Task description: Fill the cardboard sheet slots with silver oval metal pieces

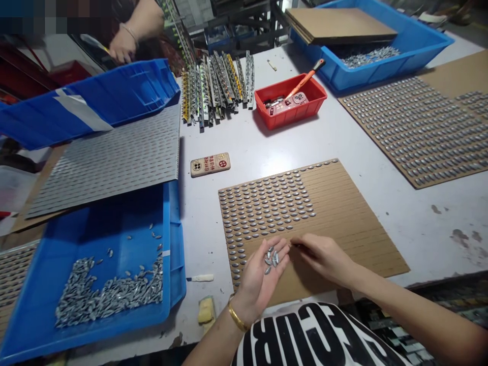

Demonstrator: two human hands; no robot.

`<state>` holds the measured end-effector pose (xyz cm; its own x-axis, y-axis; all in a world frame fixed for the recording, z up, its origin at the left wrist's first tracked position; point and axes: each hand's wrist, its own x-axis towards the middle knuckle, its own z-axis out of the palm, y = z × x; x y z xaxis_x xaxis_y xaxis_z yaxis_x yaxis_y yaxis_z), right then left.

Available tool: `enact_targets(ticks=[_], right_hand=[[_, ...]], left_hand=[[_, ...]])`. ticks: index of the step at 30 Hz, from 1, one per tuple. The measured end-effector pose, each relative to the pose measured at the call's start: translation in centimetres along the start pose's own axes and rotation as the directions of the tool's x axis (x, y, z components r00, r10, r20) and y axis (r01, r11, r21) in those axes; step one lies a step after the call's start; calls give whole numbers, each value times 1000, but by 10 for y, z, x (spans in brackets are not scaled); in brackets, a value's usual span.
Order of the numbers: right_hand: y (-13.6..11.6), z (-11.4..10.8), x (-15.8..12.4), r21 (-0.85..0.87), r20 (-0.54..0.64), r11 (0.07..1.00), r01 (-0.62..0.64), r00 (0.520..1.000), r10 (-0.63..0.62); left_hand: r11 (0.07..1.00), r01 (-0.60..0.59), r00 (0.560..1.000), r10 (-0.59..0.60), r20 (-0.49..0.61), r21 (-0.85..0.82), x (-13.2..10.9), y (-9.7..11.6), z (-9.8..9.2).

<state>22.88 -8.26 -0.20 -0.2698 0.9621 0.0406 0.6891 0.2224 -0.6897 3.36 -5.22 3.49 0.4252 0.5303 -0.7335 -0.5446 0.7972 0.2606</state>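
My left hand [263, 272] is palm up over the near edge of a brown cardboard sheet [343, 213], cupping several small silver oval metal pieces [271, 258]. My right hand [324, 256] lies on the sheet just right of it, its fingertips pinched together at the board near the left palm; what they pinch is too small to make out. Rows of the same silver pieces [267, 203] fill the sheet's left and far part. A gold bangle [237, 317] circles my left wrist.
A blue bin [95, 239] with loose silver pieces sits at the left, a phone [210, 164] and a red tray [290, 101] beyond the sheet. Filled sheets [419, 127] lie right, a blue crate [373, 40] behind. Another person's hand [124, 43] is at the far left.
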Motion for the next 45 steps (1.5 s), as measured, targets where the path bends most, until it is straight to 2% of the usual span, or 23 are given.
enact_targets(ticks=[3, 5, 10, 16, 20, 24, 28, 30, 33, 36, 39, 40, 43, 45], right_hand=[[22, -6, 1, -104, -121, 993, 55, 990, -68], [35, -8, 4, -217, -132, 971, 102, 982, -132], [48, -7, 12, -423, -42, 880, 213, 966, -255], [52, -8, 15, -494, 47, 836, 240, 967, -250], [44, -11, 15, -454, 27, 865, 216, 973, -229], [13, -14, 17, -280, -60, 940, 195, 974, -220], [-15, -13, 24, -87, 65, 948, 305, 952, -300], [-19, -11, 27, -12, 68, 948, 319, 946, -318], [-18, -8, 27, 136, 34, 953, 271, 960, -278], [-14, -9, 20, 240, -28, 960, 143, 990, -140], [-3, -13, 10, 235, -103, 972, 12, 995, 12], [3, -15, 7, 219, -124, 976, -12, 991, 40], [24, -23, -1, 141, -193, 989, -47, 979, 74], [37, -26, -3, 67, -235, 997, -35, 971, 50]], left_hand=[[1000, -11, 997, 13, -80, 16, -3, 3, -3], [1000, 22, 995, -20, -99, 21, -5, 2, -5], [999, 45, 999, -44, -31, 17, -8, 0, -5], [998, 67, 998, -66, -16, 18, -5, 1, -4], [998, 65, 998, -65, 11, -3, -1, 2, -2], [998, 63, 997, -63, 41, 5, 2, 2, 2], [999, 5, 986, -11, 169, 37, 1, 0, 10], [999, -7, 981, -1, 193, 41, 1, -2, 12], [1000, 2, 980, -7, 197, 27, 2, -5, 11], [999, -7, 995, 3, 97, 36, 2, -6, 5], [996, -38, 997, 44, -71, 78, -1, -3, 0], [994, -52, 994, 61, -89, 94, -2, -1, -2], [989, -87, 990, 99, -103, 117, -6, 5, -3], [991, -59, 987, 75, -141, 116, -7, 5, -3]])
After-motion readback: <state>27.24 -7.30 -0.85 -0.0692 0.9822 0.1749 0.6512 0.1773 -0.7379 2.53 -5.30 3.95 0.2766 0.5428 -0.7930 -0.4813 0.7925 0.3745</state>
